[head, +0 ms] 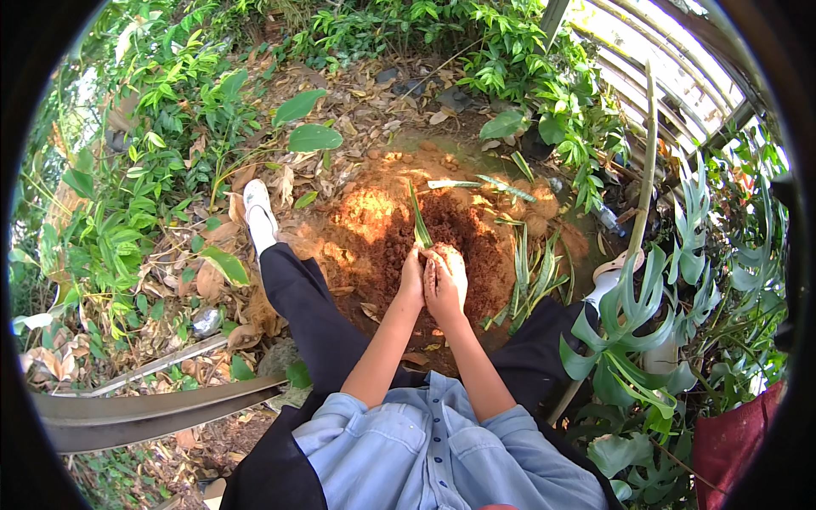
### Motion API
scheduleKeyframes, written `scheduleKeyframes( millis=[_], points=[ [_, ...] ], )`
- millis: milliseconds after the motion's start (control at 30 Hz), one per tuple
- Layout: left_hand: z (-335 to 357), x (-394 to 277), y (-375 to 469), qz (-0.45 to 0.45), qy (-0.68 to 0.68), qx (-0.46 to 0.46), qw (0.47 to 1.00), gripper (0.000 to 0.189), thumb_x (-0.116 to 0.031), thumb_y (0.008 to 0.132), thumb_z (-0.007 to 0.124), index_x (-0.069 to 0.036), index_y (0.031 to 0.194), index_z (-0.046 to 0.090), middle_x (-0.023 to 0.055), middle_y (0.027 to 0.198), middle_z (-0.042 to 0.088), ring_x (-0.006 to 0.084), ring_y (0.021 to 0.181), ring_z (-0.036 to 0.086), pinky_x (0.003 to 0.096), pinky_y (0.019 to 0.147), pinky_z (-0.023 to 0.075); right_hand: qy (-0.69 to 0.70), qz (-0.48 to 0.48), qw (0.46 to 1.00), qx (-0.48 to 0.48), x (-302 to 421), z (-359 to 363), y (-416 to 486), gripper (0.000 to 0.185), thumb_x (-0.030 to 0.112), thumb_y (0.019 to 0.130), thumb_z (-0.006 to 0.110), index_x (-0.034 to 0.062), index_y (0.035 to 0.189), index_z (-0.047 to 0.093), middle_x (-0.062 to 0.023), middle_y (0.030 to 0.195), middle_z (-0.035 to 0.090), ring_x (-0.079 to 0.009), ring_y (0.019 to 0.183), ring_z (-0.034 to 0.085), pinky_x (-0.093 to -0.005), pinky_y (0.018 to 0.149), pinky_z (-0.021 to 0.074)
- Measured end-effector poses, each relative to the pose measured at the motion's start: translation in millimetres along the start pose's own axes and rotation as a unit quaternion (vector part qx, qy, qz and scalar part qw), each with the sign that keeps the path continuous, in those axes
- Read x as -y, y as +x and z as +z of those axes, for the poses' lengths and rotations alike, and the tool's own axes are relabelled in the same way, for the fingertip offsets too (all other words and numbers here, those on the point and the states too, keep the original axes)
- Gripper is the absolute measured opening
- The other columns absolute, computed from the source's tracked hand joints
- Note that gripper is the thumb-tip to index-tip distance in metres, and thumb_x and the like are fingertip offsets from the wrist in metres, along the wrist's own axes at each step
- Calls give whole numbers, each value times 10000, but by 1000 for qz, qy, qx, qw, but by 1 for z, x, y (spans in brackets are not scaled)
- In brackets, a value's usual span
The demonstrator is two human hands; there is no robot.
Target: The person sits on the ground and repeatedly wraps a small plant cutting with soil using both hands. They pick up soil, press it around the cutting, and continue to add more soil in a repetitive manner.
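Note:
My left hand point(413, 278) and my right hand point(445, 275) are cupped together over a mound of dark reddish-brown soil point(486, 268). A pointed green leaf cutting point(418, 217) stands up from between them, its base hidden by my fingers. Dark soil clings to my right hand. Several long variegated leaves point(539, 271) lie in a bunch to the right of the mound. Cut leaf pieces point(507, 187) rest beyond it, near brown fibrous clumps point(539, 207).
Leafy plants border the ground on the left. A split-leaf plant point(628, 325) and a wooden pole point(649, 153) rise at my right. A clear plastic bottle point(610, 220) lies beyond my right foot. Curved metal bars point(166, 405) stretch across the lower left.

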State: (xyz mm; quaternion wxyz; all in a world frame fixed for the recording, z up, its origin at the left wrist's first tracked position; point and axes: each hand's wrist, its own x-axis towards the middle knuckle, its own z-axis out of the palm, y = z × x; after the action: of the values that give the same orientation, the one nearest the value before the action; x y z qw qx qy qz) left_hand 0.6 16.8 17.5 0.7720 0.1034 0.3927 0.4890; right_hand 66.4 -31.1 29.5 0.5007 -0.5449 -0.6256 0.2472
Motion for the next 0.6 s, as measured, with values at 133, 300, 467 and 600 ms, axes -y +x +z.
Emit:
scheduleKeyframes(
  millis=[133, 300, 467, 600],
  points=[
    [4, -6, 6, -1, 93, -46, 995, 443, -417, 925, 280, -84, 1036, 550, 96, 966, 593, 188, 839, 596, 358, 726, 508, 126, 18, 991, 34, -1, -16, 14, 413, 336, 945, 391, 17, 1182, 506, -114, 1177, 538, -222, 1137, 472, -341, 986, 325],
    [17, -19, -9, -11, 79, 46, 996, 540, -505, 880, 327, -95, 1209, 451, 103, 1207, 480, 209, 1122, 468, 407, 941, 361, 371, 45, 922, -104, 4, -27, 31, 390, 330, 921, 448, 6, 1124, 528, -106, 1116, 572, -222, 1071, 523, -357, 994, 341],
    [28, -13, -20, -36, -48, 10, 998, 414, -482, 884, 395, -107, 909, 571, 16, 792, 588, 142, 700, 588, 317, 639, 509, 1, -137, 984, -112, -11, -4, 21, 199, 83, 875, 501, -24, 1025, 578, -122, 948, 615, -219, 926, 587, -310, 877, 419],
    [24, -19, -23, -60, -29, 40, 997, 451, -541, 860, 432, -134, 1031, 524, 25, 908, 559, 145, 825, 570, 330, 728, 493, -26, -133, 983, -126, -15, 4, 15, 206, 73, 866, 508, -30, 1032, 571, -139, 940, 614, -207, 872, 606, -296, 770, 468]
  ],
)
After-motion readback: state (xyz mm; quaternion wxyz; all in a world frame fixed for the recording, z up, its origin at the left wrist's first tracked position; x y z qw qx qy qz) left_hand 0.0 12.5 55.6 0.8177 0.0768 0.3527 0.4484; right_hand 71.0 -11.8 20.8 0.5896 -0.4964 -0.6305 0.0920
